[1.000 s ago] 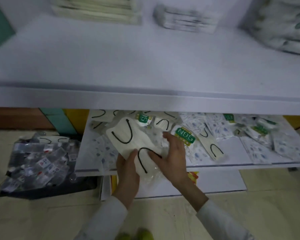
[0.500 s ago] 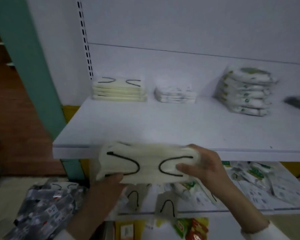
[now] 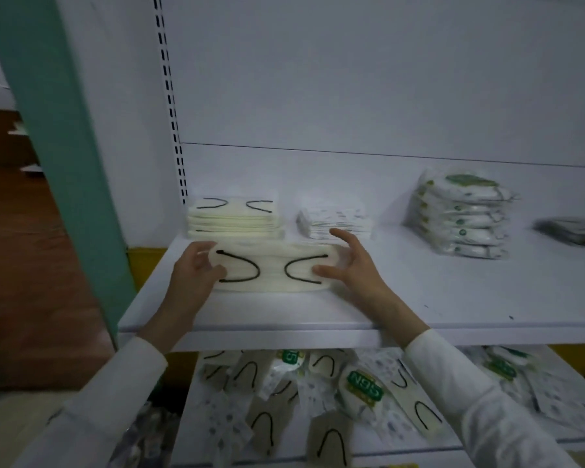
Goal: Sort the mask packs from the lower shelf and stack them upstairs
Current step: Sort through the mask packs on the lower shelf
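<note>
Gripped mask pack (image 3: 272,270) at left end in curled left hand (image 3: 196,268), thumb on top. Touched right end with thumb of right hand (image 3: 352,261), fingers splayed loose.

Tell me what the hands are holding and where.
A cream mask pack: left hand grips its left end; right hand only rests a thumb on the right end, fingers spread loose.
</note>
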Tool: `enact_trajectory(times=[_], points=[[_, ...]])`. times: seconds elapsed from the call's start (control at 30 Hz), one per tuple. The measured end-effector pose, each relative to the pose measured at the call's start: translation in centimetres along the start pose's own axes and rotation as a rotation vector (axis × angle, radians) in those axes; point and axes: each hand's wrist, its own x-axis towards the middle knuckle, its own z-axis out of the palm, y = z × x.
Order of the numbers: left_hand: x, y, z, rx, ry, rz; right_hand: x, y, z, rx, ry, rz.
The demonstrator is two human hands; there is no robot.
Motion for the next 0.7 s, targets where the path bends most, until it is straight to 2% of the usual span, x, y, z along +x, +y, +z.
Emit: enact_trajectory(times=[0.1,0.17,0.3,0.4,0.5,0.57,0.7], points=[[-0.4,-0.2,0.7,0.018,-0.033,-0.032,0.0,0.7,0.0,0.279,0.06,0.133],[-0.4,-0.4,1.1,0.046,-0.05,-0.049,-0.2,1.0,0.4,0.389,0.089,0.145],[-0.1,-0.6,1.2,0.142,-0.045,-0.042,-0.2,1.0,0.5,0.321,0.091,0.135],[0.0,-0.8,0.1,0.295,-0.051,0.02,-0.4,1.4,-0.9,0.075,0.055,0.077],[1.8,-0.8,-1.4,0.338,-0.079,0.058,0.4,1.0,-1.8,-0.097,0.018,0.02],[4.3,0.2,-2.1,0.334,-0.029,0.087,2.6,-0.3,-1.5,-0.126,0.043,-0.015],[10.9,4.1,-2.9,0.22,0.153,0.091,9.4,-4.0,0.7,-0.024,0.185,-0.004]])
